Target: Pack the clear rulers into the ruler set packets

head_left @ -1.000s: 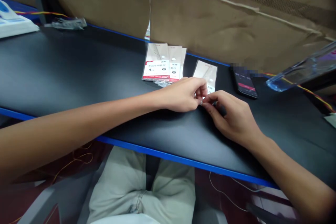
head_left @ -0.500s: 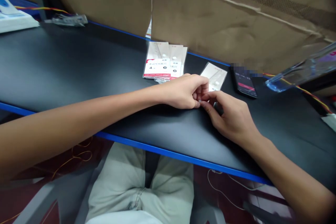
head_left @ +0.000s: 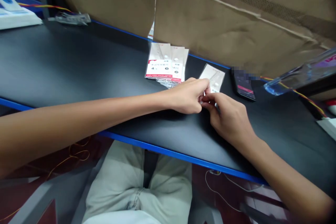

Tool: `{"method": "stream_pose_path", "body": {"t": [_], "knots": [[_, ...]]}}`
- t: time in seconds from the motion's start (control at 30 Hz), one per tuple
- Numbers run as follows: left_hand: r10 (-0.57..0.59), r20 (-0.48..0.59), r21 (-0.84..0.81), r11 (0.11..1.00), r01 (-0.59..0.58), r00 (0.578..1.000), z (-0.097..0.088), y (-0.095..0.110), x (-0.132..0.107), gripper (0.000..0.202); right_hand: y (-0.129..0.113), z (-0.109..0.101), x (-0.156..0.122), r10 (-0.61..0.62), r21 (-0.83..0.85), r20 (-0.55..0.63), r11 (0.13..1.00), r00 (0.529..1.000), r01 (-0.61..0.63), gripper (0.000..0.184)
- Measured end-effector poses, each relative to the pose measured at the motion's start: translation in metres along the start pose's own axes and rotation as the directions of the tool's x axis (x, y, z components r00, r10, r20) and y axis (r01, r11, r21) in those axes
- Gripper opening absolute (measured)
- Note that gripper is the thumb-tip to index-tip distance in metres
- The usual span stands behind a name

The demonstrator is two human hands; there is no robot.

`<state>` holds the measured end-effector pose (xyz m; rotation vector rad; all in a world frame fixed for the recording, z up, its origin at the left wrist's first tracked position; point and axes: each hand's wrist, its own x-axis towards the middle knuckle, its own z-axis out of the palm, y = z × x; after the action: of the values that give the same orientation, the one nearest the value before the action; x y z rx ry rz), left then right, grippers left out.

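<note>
Piece: small silvery piece (head_left: 201, 102), too small to identify, pinched between both hands
Left hand (head_left: 187, 97): fingers curled, gripping it
Right hand (head_left: 229, 119): pinching it from the right
Change: lone clear packet (head_left: 212, 78) now sits turned, just past the hands
Farther out: stack of printed packets (head_left: 166, 63) beyond left hand; smartphone (head_left: 244, 85) beyond right hand, on black desk (head_left: 78, 59)

Left hand (head_left: 187, 96): we pinch a tiny shiny item (head_left: 202, 100) in our fingertips, too small to identify, just left of centre-right.
Right hand (head_left: 229, 117): we meet the same item from the lower right, fingers curled around it.
Nearest: a single clear packet (head_left: 212, 78) with a white card, just above our hands.
Centre: a stack of clear packets (head_left: 165, 62) with red-and-white cards.
Right: a smartphone (head_left: 244, 86) beside the single packet.
Below everything: a black desk (head_left: 65, 63) with blue edging.
</note>
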<state>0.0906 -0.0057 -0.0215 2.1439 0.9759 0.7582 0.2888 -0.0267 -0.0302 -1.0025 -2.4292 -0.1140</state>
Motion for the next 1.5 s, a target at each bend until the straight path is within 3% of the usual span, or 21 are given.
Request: {"method": "stream_pose_path", "body": {"t": [0.23,0.4,0.5,0.63,0.73,0.87,1.17,1.27,1.4,1.5], "knots": [[0.014,-0.019,0.036,0.999,-0.013,1.0,0.0,0.005,-0.003,0.033,-0.001,0.0,0.004,0.03,0.036,0.009,0.999,0.999,-0.031,0.01],[0.051,0.015,0.001,0.999,-0.051,0.999,-0.005,0.005,0.0,0.032,0.011,-0.009,0.007,0.117,0.32,0.123,0.935,0.986,-0.151,0.001],[0.08,-0.02,-0.001,0.997,-0.08,0.997,-0.01,0.004,0.0,0.031,0.018,-0.016,0.008,0.151,0.418,0.103,0.89,0.983,-0.18,0.008],[0.149,-0.043,0.08,0.986,-0.146,0.988,-0.015,0.003,-0.003,0.028,0.018,-0.02,0.009,0.09,0.331,0.018,0.939,0.996,-0.091,0.021],[0.201,-0.033,0.15,0.969,-0.194,0.979,-0.016,0.004,-0.005,0.027,0.017,-0.02,0.01,0.037,0.293,0.012,0.955,0.999,-0.039,0.015],[0.265,-0.016,0.242,0.937,-0.253,0.964,-0.014,0.005,-0.005,0.022,0.016,-0.02,0.009,0.049,0.295,0.001,0.954,0.999,-0.047,0.002],[0.335,-0.046,0.394,0.872,-0.291,0.941,-0.014,0.003,-0.003,0.01,0.017,-0.022,0.01,0.094,0.244,-0.016,0.966,0.995,-0.087,0.013],[0.344,-0.033,0.524,0.806,-0.277,0.938,-0.014,0.006,-0.004,0.015,0.017,-0.023,0.011,0.111,0.259,-0.022,0.96,0.994,-0.102,0.013],[0.368,-0.022,0.661,0.703,-0.262,0.93,-0.017,0.009,-0.005,0.02,0.018,-0.026,0.014,0.127,0.264,-0.126,0.96,0.984,-0.09,0.014],[0.397,-0.016,0.701,0.658,-0.273,0.918,-0.021,0.008,-0.004,0.023,0.023,-0.025,0.014,0.208,0.297,-0.177,0.943,0.962,-0.149,0.015]]}}
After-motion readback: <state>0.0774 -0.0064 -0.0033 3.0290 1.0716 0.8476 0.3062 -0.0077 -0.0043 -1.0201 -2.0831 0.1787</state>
